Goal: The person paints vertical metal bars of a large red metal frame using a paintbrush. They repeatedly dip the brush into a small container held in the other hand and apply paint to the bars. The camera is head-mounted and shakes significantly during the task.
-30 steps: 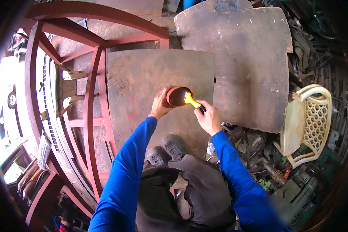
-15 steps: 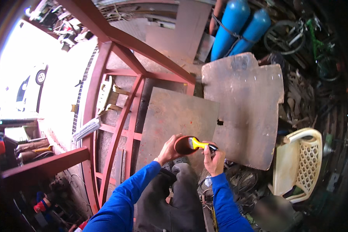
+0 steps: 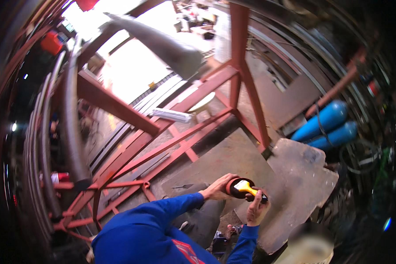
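Note:
My left hand [image 3: 221,186] is closed around the side of a small round reddish-brown paint pot [image 3: 229,188] with a dark inside. A paintbrush [image 3: 248,189] with a yellow handle and pale bristles lies over the pot's mouth, its bristles within the rim. The brush's dark handle end is pinched in the fingers of my right hand [image 3: 257,212], just right of the pot. Both hands are close together in front of my body, above a flat brown sheet [image 3: 202,165]. How much paint is in the pot cannot be made out.
A red-painted steel frame [image 3: 193,100] stands ahead and left. Long metal pipes [image 3: 70,119] run along the left. A second worn board [image 3: 297,176] lies to the right, near blue gas cylinders [image 3: 323,121]. Part of a cream plastic chair [image 3: 295,254] shows at lower right.
My view has swung left, bringing more of the red frame and the pipes into sight. Both hands keep their hold on the pot and the brush.

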The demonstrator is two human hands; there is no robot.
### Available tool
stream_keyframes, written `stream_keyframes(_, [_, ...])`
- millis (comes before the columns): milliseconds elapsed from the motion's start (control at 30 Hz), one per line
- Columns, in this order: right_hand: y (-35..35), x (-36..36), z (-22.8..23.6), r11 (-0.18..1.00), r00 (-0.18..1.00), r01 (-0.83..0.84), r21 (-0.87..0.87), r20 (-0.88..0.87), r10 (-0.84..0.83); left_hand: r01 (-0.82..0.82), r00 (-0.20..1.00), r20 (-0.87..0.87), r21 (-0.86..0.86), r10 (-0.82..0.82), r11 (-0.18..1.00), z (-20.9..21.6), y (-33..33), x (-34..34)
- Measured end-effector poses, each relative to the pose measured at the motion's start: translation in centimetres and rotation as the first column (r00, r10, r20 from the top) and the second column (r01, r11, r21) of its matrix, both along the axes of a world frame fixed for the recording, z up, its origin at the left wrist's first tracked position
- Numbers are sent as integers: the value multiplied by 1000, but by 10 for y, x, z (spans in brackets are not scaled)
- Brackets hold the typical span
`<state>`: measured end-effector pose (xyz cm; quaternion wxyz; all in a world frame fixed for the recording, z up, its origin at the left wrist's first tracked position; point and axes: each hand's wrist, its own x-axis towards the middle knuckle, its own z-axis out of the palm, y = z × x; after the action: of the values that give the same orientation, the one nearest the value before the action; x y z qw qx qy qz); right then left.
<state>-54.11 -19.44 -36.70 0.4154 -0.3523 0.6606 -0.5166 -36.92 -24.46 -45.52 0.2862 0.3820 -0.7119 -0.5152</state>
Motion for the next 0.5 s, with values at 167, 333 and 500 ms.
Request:
stream_keyframes(167, [-3,26,54,988,988,-153,32,31,152,-184,983,11,-33,185,982,40,8,19])
stream_keyframes(333, [-23,37,99,954,952,-300,24,-48,301,-333,943,-9,-68,333,941,87,13,35])
stream_keyframes(500, [-43,61,141,884,861,-465,42,-209,463,-446,895,-31,-17,445,895,130,24,60])
